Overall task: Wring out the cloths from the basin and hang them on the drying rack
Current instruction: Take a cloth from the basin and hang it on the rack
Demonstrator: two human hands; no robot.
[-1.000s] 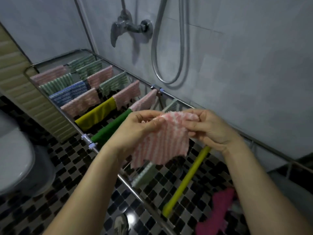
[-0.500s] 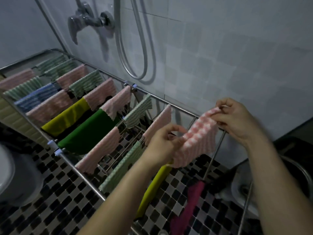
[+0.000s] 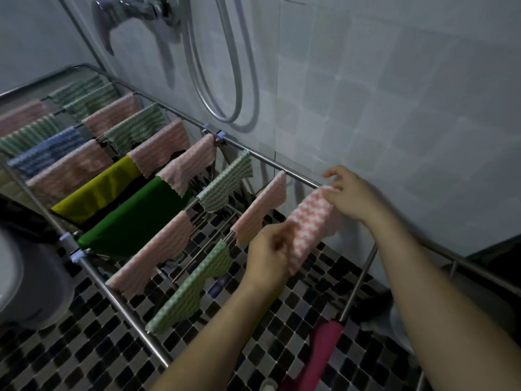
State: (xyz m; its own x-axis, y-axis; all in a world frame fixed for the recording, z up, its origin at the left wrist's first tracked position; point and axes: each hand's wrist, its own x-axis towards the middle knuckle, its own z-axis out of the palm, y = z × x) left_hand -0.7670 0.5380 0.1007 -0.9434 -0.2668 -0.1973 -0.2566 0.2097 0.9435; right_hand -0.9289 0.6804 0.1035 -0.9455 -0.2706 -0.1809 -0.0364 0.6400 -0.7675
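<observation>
The pink-and-white cloth (image 3: 311, 221) is stretched out flat between both hands, over the right part of the drying rack (image 3: 255, 154), close to its far rail by the wall. The left hand (image 3: 269, 249) pinches the near end and the right hand (image 3: 349, 196) grips the far end, its forefinger lifted clear. The cloth hides what lies beneath it, so I cannot tell whether it already rests on a rung or hangs just above one.

Just to its left, rung after rung is filled with striped cloths in pink, green and blue (image 3: 48, 153), together with a plain yellow cloth (image 3: 98, 190) and a plain green cloth (image 3: 135, 218). To its right, one rung carries only a magenta cloth (image 3: 321, 351) at its near end — the rest of that rung is bare metal.

The job looks well advanced: this cloth appears wrung, being open and flat rather than bunched, and what remains for it is draping and letting go. The basin cannot be made out for sure, so how many cloths are left to wring is not visible.

Beyond the rack are a shower hose (image 3: 225, 80) on the tiled wall and a black-and-white mosaic floor (image 3: 84, 348).
</observation>
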